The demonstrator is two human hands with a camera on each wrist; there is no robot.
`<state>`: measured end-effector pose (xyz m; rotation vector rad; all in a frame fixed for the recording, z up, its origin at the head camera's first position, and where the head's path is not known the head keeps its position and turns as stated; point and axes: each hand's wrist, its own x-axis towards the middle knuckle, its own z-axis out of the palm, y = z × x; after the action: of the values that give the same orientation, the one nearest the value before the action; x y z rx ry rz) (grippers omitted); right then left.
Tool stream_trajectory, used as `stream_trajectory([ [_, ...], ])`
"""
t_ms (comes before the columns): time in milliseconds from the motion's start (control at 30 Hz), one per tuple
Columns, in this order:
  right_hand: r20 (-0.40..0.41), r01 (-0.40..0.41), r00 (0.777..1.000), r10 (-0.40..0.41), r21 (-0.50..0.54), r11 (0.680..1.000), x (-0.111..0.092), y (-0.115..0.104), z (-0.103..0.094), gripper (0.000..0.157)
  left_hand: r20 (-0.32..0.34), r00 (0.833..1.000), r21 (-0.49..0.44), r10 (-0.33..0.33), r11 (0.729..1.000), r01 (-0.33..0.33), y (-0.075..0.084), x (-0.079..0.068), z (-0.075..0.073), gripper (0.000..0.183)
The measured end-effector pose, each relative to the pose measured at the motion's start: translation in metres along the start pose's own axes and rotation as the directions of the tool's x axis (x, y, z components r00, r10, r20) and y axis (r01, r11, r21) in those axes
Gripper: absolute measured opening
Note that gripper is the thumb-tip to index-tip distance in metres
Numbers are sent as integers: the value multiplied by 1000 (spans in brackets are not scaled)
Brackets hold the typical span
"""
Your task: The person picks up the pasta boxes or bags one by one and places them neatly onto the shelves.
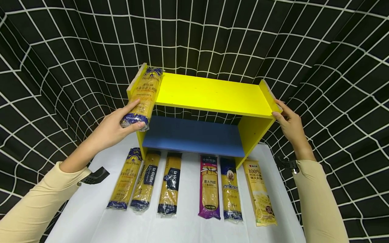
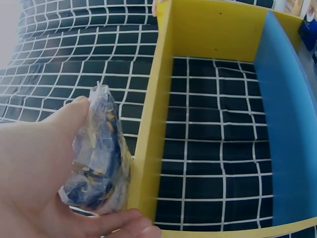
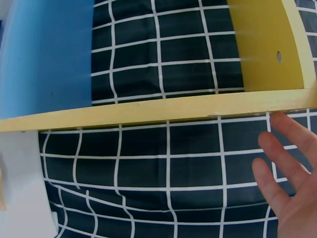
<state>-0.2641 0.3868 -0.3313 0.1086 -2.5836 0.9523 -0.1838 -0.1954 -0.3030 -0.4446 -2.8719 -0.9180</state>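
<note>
L hand (image 1: 117, 126) gripping spaghetti pkt (image 1: 147, 91) | pkt at yellow top shelf (image 1: 209, 92), beside L end panel (image 1: 137, 79), axis front-to-back, near end overhanging | R hand (image 1: 291, 126) (well apart from pkt), fingers spread, touching R end panel (image 1: 268, 94)

We read "SPAGHETTI" on the uppermost pack (image 1: 147, 90), "la sicilia" on a slanted pack (image 1: 146, 182) and its straighter neighbour (image 1: 170, 184), "意大利面" on a purple-edged pack (image 1: 209, 189), "ankara" on a blue-topped pack (image 1: 231, 192), and "100%" above Chinese characters on a pale-yellow pack (image 1: 260, 192).
</note>
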Motion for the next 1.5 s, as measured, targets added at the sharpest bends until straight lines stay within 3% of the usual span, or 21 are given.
stream_trajectory([
  [467,1,1,1000,-1,-4,1000,-1,0,1,50,-73,997,-16,-11,1000,10,-2,11,6,78],
  [900,-5,8,1000,-8,8,1000,-1,-2,0,50,-62,997,-27,-44,999,43,-5,26,4,80],
  [1500,-4,15,1000,-15,-6,1000,1,2,2,50,-77,996,-70,-38,997,32,-11,27,6,80],
])
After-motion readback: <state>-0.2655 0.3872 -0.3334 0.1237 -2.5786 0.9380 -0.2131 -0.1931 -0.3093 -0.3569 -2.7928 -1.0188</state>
